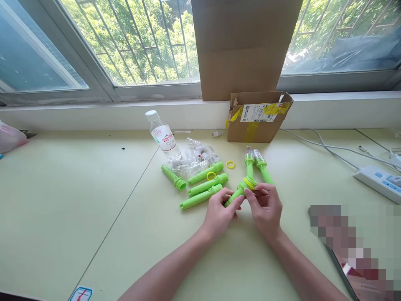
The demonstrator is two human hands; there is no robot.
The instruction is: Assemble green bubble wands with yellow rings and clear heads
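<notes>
Probably seating a ring (248, 183).
Left hand (221, 210) is gripping the tube (239, 192), right hand (266, 207) is pinching its end; even pushing seems next.

Window-side tabletop (78, 188) in daylight, odds and ends around the edges
Clear plastic bottle (164, 138), white cap, red-and-white label, standing left of centre; cardboard box (239, 130) with white shipping label and yellow tape, below the window; tall brown cardboard panel (242, 46) upright behind it, covering part of the glass; barred windows (156, 92) in grey frames, green trees (133, 46) outside, bluish plastic sheeting (357, 54) at the right pane; white power strip (376, 180) at right edge, pale cables (328, 152) trailing toward the box; pinkish-white bag (11, 140) far left; blue-edged sticker (81, 294) with red mark at the near edge, beside a dark seam (117, 217); flat dark-edged object (354, 255) lower right, mostly pixelated, kind unclear
</notes>
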